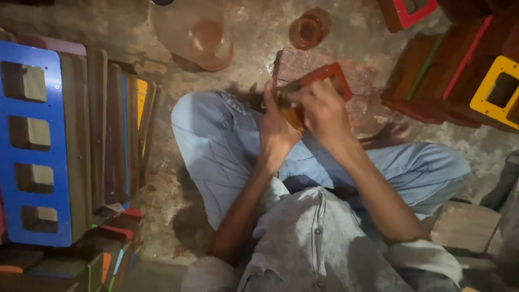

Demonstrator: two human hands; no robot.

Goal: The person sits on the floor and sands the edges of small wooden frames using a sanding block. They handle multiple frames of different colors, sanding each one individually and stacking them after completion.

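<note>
I sit cross-legged on a rough concrete floor. My left hand (277,130) grips the near end of a small wooden piece with a red-painted frame (324,73), held over my lap. My right hand (323,111) is closed over the same piece from the right, fingers pressed on its brown wooden part. What lies between the fingers is hidden. The piece rests against a reddish brick-like block (303,62) on the floor.
A stack of blue-faced wooden boards (38,146) with square cut-outs stands at left. Red, green and yellow-edged wooden pieces (465,70) are piled at right. A clear plastic jar (197,32) and a small glass (308,28) sit on the floor ahead. A wooden block (465,226) lies by my right knee.
</note>
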